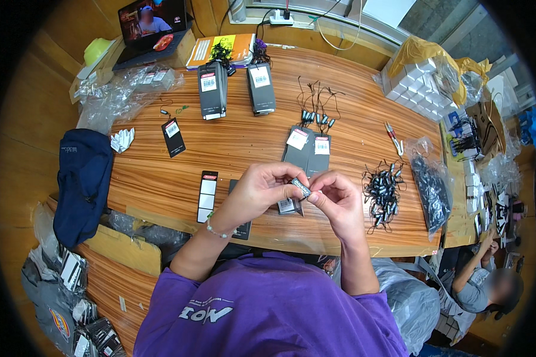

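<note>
Above the near middle of the striped wooden table, my left hand (261, 185) pinches a small dark string seal (301, 188) with pale lettering. My right hand (338, 201) pinches the seal's other end between thumb and fingers. Grey hang tags (307, 156) with white stickers lie just beyond my hands, with several corded seals (318, 119) at their top. Another stickered tag (286, 206) is partly hidden beneath my fingers. To the right of my right hand sits a tangled pile of dark string seals (383, 193). Left of my left wrist lies a narrow black tag strip (207, 196) with white panels.
Two tag stacks (213, 95) stand at the back, and a single tag (173, 138) lies left. Red-handled snips (393, 138) and a plastic bag of dark seals (432, 193) are right. White boxes (420, 83) fill the back right; a laptop (152, 30) stands back left. A co-worker (482, 285) sits right.
</note>
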A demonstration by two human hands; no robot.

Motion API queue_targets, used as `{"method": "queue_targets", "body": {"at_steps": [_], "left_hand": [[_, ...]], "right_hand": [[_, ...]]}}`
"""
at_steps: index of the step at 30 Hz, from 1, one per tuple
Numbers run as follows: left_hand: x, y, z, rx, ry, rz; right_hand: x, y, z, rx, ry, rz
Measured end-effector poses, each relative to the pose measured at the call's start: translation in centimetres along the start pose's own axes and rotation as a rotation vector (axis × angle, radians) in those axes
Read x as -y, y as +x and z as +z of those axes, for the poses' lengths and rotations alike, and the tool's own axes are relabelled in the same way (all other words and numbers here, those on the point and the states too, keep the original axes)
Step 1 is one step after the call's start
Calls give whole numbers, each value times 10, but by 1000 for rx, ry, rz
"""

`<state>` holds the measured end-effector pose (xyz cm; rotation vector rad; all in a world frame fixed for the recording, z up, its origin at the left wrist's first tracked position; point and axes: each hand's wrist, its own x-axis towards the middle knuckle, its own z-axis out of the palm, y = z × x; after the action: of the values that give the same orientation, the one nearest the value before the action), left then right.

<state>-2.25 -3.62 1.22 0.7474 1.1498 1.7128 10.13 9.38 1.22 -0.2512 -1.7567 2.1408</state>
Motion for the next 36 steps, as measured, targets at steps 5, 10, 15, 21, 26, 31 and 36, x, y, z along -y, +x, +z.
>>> {"method": "queue_targets", "body": {"at_steps": [5, 10, 15, 21, 26, 31, 36], "left_hand": [[-1, 2, 1, -16, 11, 34], [-6, 9, -7, -22, 33, 53], [-4, 8, -6, -24, 12, 41], [-2, 8, -3, -55, 94, 36], [-4, 7, 0, -62, 163, 16], [1, 10, -1, -23, 76, 24], [-3, 11, -3, -34, 48, 74]], "right_hand": [[-2, -1, -3, -5, -33, 79], [-1, 8, -8, 47, 102, 134], [-4, 7, -7, 17, 74, 112], [-6, 5, -3, -58, 2, 65], [-6, 3, -5, -67, 26, 103], [-3, 4, -8, -10, 131, 140], [-5, 7, -14, 34, 206, 145]]}}
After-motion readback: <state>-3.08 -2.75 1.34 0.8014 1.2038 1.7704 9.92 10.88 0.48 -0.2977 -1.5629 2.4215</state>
